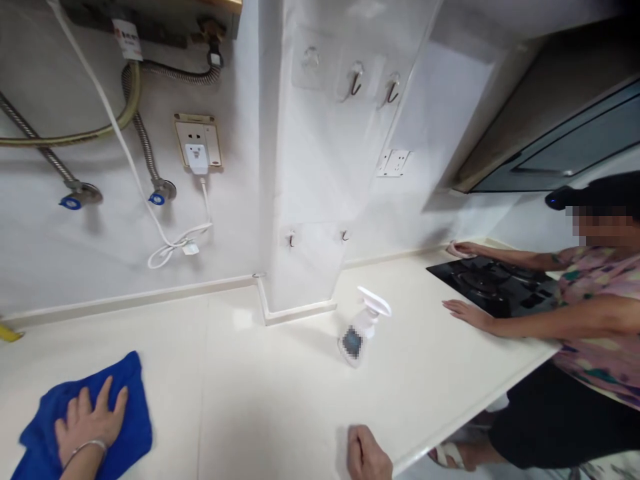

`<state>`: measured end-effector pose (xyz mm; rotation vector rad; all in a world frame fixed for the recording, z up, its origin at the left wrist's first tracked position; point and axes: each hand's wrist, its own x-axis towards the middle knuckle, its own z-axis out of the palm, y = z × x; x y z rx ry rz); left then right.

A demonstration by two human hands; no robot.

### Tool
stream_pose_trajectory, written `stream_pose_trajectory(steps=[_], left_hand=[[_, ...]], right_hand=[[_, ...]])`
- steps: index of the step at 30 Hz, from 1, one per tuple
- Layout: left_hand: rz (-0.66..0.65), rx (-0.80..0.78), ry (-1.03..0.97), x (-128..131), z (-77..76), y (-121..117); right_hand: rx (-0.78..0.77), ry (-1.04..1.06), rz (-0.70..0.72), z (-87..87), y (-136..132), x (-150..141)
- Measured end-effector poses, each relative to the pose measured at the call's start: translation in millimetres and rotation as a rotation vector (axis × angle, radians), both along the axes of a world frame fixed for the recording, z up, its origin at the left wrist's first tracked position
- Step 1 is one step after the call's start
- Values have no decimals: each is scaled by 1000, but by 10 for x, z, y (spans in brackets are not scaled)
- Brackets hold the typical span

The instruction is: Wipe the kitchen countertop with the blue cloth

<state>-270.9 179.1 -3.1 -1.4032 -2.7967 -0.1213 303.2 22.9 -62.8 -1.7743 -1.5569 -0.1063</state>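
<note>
My left hand [93,420] lies flat with spread fingers on a blue cloth [133,393], pressing it against the white countertop [250,400] at the lower left. A metal bangle circles that wrist. At the bottom of the view, by the counter's front edge, my right hand [369,455] rests closed in a fist; I see nothing in it. Beyond it on the counter is a small white object [370,320] with a flat top piece and a blurred dark face, whose kind I cannot make out.
To the right, another person [600,293] leans over a black gas hob [480,283], one hand on a pale cloth [460,250], the other flat on the counter. A wall pillar [310,267] with hooks juts out. A plugged-in white cord [193,230] hangs left; something yellow [9,333] lies far left.
</note>
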Motion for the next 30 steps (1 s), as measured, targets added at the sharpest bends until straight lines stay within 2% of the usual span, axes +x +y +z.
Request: stream_pose_trajectory(steps=[3, 8, 13, 17, 20, 22, 24, 27, 30], left_hand=[[-4, 53, -28, 142, 9, -310], [-55, 113, -36, 627, -84, -674], [-241, 129, 73, 1378, -211, -881], [-441, 129, 112, 2083, -256, -924], [-627, 111, 63, 2529, -246, -834], [-741, 94, 25, 2755, -222, -689], [-793, 90, 6, 2919, -189, -481], [-743, 89, 10, 3051, -134, -114], [-664, 76, 17, 3073, -96, 224]], right_hand=[[6, -17, -10, 40, 3, -18], [-6, -10, -11, 103, 9, -66], [-29, -8, -6, 167, -12, -69], [-45, 8, 12, 203, -17, -67], [-36, 11, 14, 207, -13, -62], [-33, 10, 16, 204, -13, -57], [-35, 6, 19, 202, -16, -56], [-43, 8, 14, 207, -19, -61], [-45, 28, 19, 218, -19, -62]])
